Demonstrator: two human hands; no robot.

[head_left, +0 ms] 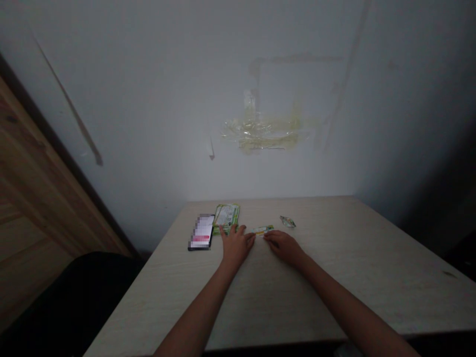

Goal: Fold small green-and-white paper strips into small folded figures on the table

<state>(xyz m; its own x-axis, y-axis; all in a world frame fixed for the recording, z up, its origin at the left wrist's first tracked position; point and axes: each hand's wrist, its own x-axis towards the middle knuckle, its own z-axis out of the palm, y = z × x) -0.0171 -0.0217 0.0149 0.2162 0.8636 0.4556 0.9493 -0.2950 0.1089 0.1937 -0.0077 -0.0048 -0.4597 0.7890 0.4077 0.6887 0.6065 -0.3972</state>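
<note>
A narrow strip of printed paper or wrapper [263, 229], white with green and yellow, lies on the table between the hands. My left hand [235, 245] rests palm down with its fingers spread; its thumb is by the strip's left end, and its other fingertips reach the lower edge of the green-and-white packets [226, 215]. My right hand [285, 246] has its fingers curled together at the near right edge of the strip, partly covering it. Beyond the right hand lies a small crumpled or folded foil-like piece [287, 221], apart from both hands.
A phone [202, 232] with a lit, blurred screen lies left of the packets. The pale wooden table [256, 302] meets a wall [148, 124] with peeling clear tape [260, 131]. Wooden boards [44, 183] and a dark object [85, 297] stand at the left.
</note>
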